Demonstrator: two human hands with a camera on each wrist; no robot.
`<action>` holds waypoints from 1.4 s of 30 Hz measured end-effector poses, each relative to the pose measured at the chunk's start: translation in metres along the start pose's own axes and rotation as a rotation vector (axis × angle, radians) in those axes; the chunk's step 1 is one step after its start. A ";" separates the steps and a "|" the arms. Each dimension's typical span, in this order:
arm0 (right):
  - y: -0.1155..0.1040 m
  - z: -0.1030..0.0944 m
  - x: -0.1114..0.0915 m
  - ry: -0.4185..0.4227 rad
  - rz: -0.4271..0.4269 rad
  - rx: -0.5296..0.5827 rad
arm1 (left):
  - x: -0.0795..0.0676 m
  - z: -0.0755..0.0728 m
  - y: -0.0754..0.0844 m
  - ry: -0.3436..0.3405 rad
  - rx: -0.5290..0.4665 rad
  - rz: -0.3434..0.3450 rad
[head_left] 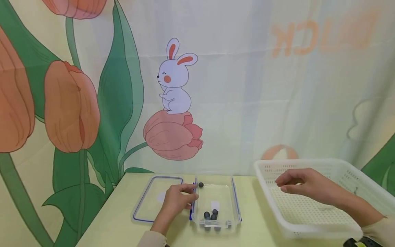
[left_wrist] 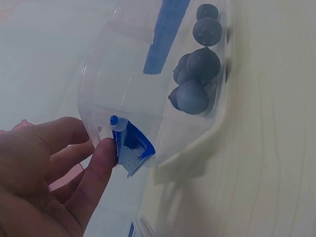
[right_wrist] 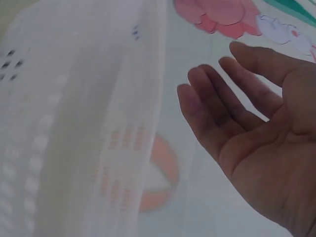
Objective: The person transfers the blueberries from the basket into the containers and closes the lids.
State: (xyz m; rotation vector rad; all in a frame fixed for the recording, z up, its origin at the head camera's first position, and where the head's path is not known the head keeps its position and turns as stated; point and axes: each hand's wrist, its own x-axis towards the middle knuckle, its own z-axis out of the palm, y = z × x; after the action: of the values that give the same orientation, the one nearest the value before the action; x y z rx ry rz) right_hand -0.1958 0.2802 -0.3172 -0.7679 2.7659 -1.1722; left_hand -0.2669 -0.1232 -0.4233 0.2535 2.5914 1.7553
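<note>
A clear plastic food container with blue side latches stands on the table. My left hand holds its left side, with the fingertips at the wall by a blue latch. Several round dark blue balls that look like blueberries lie mostly at the container's near end; a single dark ball sits in its far left corner. Over the white perforated basket hovers my right hand, its fingers loosely bent and nothing in them.
The container's clear lid, edged in blue, lies flat to the left, partly behind my left hand. Close behind the table hangs a curtain printed with tulips and a rabbit. A dark strap shows at the lower right.
</note>
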 end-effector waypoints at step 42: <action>0.109 0.019 0.007 -0.634 -0.080 0.264 | 0.003 0.003 0.000 0.006 0.017 -0.008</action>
State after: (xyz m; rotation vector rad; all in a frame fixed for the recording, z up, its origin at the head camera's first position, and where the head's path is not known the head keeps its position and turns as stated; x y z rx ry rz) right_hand -0.2443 0.3290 -0.4039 -1.0088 2.0414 -1.0409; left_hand -0.2697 -0.1201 -0.4243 0.2373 2.6084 1.7353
